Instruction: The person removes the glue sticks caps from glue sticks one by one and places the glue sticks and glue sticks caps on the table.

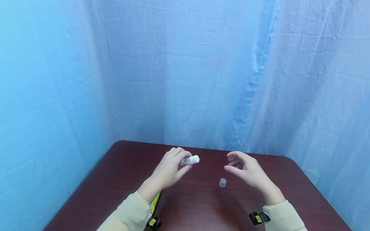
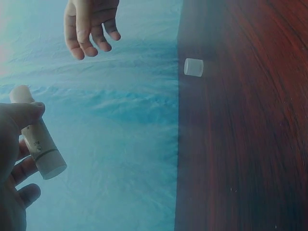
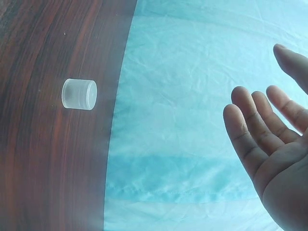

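Observation:
My left hand [image 1: 170, 166] holds a small cylindrical tube [image 1: 187, 161] above the table, its white end pointing right toward the other hand. In the left wrist view the tube [image 2: 42, 147] shows small dark print and a dark ring near its other end; the thumb lies across it. My right hand [image 1: 248, 170] hovers to the right, fingers loosely bent and apart, holding nothing; its palm [image 3: 284, 173] shows in the right wrist view. A small translucent cap [image 1: 222, 182] rests on the table between the hands, nearer the right one. Ridged sides show on the cap [image 3: 79, 94] up close.
The dark red wood-grain table [image 1: 196, 205] has rounded far corners. Pale blue curtains [image 1: 188, 80] hang behind it and along both sides. A yellow strip [image 1: 155, 202] shows beside the left wrist. Black wrist devices [image 1: 259, 218] sit at the sleeves.

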Demonstrator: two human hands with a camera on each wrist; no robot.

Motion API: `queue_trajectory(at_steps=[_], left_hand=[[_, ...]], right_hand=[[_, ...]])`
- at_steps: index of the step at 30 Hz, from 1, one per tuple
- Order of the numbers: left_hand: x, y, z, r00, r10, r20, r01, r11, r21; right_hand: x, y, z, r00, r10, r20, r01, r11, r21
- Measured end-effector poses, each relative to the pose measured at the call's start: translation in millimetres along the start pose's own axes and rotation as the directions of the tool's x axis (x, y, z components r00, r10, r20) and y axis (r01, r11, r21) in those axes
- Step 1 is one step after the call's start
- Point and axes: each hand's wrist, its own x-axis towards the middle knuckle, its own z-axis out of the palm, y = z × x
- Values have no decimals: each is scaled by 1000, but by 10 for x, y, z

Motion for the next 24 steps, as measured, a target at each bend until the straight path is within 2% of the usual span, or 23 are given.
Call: queue_trajectory(at_steps=[7, 15, 24], left_hand=[[40, -9, 121, 1000, -2, -6, 2, 999, -39], [37, 1, 179, 997, -69, 42, 72, 995, -76], [63, 39, 278, 998, -60, 22, 62, 992, -108]], right_hand=[[-41, 8, -28, 999, 35, -7, -34, 998, 54], [-35, 30, 60, 999, 42, -9, -41, 993, 107], [-2, 57, 103, 998, 45, -33, -41, 992, 122]])
